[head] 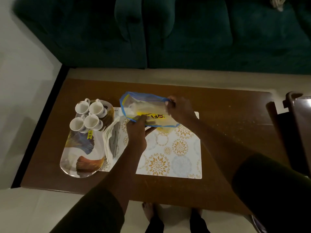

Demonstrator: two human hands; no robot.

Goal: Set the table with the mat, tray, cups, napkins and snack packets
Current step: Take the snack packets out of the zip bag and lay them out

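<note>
Now holding a clear bag in both hands, just above the mat's 12 o'clock edge. Pinching the near blue rim with the left hand, thumb and fingertips closed on the film. Gripping the 3 o'clock end with the right hand, fingers curled round bunched plastic. Probably pulling the mouth apart to reach the pale, flat contents behind a yellow label, too blurred to identify. Held over the mat most likely for emptying straight onto it, with no carrying afterwards. Already laid: mat flat near the table's middle, long side toward 6 o'clock. Tray at the mat's 9 o'clock, overlapping that edge, seemingly parked aside to leave the patterned middle free for sorting. Four cups clustered upright at the tray's 12 o'clock end, touching one another, leaving the 6 o'clock half bare. Napkins stacked between tray and mat, leaning on the tray's 3 o'clock rim, with something grey on top, not identifiable. Underneath, a dark brown wooden table, scuffed and faintly streaked toward 3 o'clock. Beyond it at 12 o'clock, a deep green sofa. At 3 o'clock, part of a dark chair. Pale floor at 9 and 6 o'clock, with bare feet tucked against the table's near edge. Dim throughout, with fine detail lost.
</note>
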